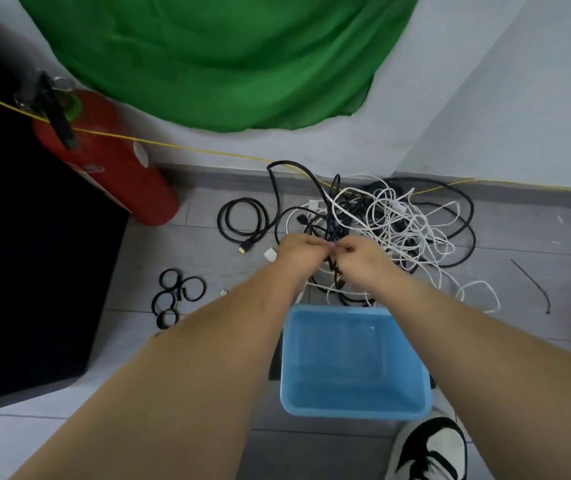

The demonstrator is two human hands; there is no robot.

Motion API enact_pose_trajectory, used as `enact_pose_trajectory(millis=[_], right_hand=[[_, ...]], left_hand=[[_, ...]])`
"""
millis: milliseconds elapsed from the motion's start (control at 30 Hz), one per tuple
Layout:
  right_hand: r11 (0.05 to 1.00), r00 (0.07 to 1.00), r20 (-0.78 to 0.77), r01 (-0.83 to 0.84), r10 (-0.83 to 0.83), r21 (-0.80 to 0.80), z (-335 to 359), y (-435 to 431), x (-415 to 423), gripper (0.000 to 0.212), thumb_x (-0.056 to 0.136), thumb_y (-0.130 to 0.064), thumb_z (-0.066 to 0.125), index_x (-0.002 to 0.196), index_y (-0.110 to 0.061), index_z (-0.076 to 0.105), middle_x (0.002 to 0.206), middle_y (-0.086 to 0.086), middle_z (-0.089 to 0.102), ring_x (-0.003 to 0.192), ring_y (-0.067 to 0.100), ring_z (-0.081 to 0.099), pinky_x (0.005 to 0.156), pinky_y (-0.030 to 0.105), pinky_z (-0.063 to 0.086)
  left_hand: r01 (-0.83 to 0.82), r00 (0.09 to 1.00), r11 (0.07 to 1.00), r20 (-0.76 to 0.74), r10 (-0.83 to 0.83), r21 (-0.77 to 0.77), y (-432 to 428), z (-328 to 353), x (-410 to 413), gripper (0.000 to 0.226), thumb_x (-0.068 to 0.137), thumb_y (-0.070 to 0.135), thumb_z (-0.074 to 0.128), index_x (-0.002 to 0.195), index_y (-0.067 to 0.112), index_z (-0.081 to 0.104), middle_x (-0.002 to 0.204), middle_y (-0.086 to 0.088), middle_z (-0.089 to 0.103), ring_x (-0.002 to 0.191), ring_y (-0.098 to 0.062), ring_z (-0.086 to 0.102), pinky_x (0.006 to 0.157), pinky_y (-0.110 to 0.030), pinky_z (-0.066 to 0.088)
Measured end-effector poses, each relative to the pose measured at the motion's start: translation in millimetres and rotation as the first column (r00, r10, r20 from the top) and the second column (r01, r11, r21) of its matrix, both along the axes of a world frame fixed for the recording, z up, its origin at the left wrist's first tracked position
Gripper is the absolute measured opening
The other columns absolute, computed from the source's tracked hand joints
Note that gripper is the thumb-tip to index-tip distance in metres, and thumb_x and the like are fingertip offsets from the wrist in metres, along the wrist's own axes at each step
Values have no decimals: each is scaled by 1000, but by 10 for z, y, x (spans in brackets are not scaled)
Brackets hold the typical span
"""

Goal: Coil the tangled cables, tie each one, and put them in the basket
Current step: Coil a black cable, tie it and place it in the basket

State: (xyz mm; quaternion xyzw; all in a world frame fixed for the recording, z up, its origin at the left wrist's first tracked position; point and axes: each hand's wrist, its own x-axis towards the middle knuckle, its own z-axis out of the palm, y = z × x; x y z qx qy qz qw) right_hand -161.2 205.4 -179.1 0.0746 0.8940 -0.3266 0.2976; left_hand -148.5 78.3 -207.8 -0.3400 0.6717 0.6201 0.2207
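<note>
Dim, soft, fisheye-bent edges

The setting is an indoor room corner, apparently fitted out as a makeshift filming space. Reference landmark: the blue basket point(356, 407), placed on a grey tiled floor point(519, 237). Beyond the basket, a green backdrop cloth point(208, 57) hangs against a white wall point(519, 98). Beyond and left of the basket, a red fire extinguisher point(114, 161) sits at the wall base. Just beyond the basket lies a cable tangle point(398, 220).
</note>
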Motion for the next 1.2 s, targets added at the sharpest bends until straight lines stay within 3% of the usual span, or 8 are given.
enact_pose_trajectory(millis=[133,267,433,700,800,867,1067,1200], right_hand=[[984,984,17,177,-177,-1,46,37,-144,35,104,-42,39,111,-16,62,108,12,69,98,35,70,90,55,58],[982,983,17,181,-181,-54,146,50,-200,29,103,-38,46,107,-17,66,96,10,70,88,32,72,80,54,62],[996,989,-125,74,-80,-45,94,41,-281,25,101,-26,56,119,-14,69,101,7,72,87,23,66,82,34,54],[999,942,-333,20,-35,-48,-14,-606,-628,63,92,-21,63,151,-23,40,139,8,36,102,31,57,93,37,48],[997,967,-256,-10,-11,-82,-14,-756,-762,48,95,-27,63,141,-26,50,136,8,41,93,34,62,91,41,52],[990,976,-208,31,-60,-138,-19,-822,-804,8,92,-27,64,97,-21,63,106,14,65,91,36,69,82,45,56],[992,918,-393,5,44,123,364,-774,-783,41,85,-53,62,71,-14,61,72,2,63,78,31,60,65,33,45],[988,861,-509,78,-1,131,816,-604,-738,64,87,-68,60,67,-8,51,62,1,54,66,28,54,57,33,35]], left_hand=[[-175,984,982,-24,177,69,63,101,-102,42,75,29,88,95,18,54,80,-8,71,68,-23,68,76,-40,63],[164,984,983,-62,-169,-77,53,213,-23,22,86,15,73,100,17,56,77,-4,67,67,-19,64,67,-34,61],[651,743,681,99,-662,-336,-178,300,4,18,89,10,64,105,10,73,106,-7,71,100,-24,67,85,-31,56],[750,624,457,281,-729,-479,-856,475,-393,27,100,10,50,111,-4,70,105,-20,68,97,-35,66,72,-35,50],[669,696,505,221,-684,-546,-1067,419,-446,19,95,5,55,103,-4,70,110,-24,70,105,-39,66,80,-36,52],[537,803,600,141,-579,-593,-1149,358,-415,20,91,5,59,107,-1,69,113,-22,70,107,-37,66,89,-38,55],[188,868,727,-234,-437,-660,-1230,520,-537,74,83,37,79,148,25,45,151,-2,37,131,-22,50,110,-37,44],[227,834,770,-289,-470,-597,-1061,837,-586,29,88,47,72,96,20,66,98,4,65,90,-16,59,77,-27,50]])
